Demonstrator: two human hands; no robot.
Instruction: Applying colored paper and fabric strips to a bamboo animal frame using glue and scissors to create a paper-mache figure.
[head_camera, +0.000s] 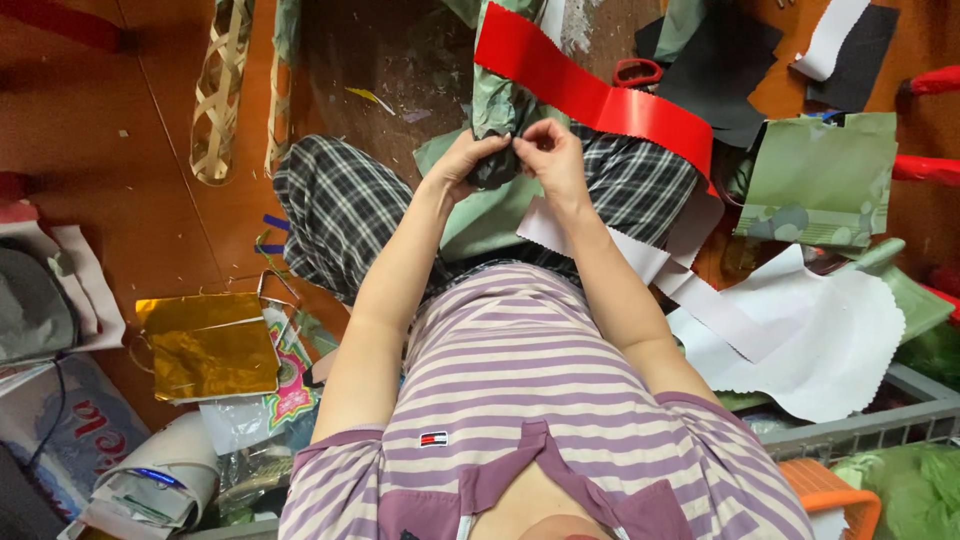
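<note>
Both my hands meet over my lap on a crumpled piece of green camouflage paper (500, 112). My left hand (462, 157) grips its lower bunched part. My right hand (553, 153) pinches the same paper from the right side. A long glossy red strip (600, 100) with a zigzag edge runs from the top of the paper down to the right, over my knee. A white zigzag-edged strip (690, 285) hangs below it. I sit on the floor in checked trousers (345, 215).
Gold foil sheet (208, 345) lies on the floor at left. Woven bamboo strips (222, 90) are at the top left. Red-handled scissors (637, 72), black sheets (720, 65), a green camouflage sheet (820, 180) and white paper (820, 335) lie at right. A grey crate rim (860, 425) is at lower right.
</note>
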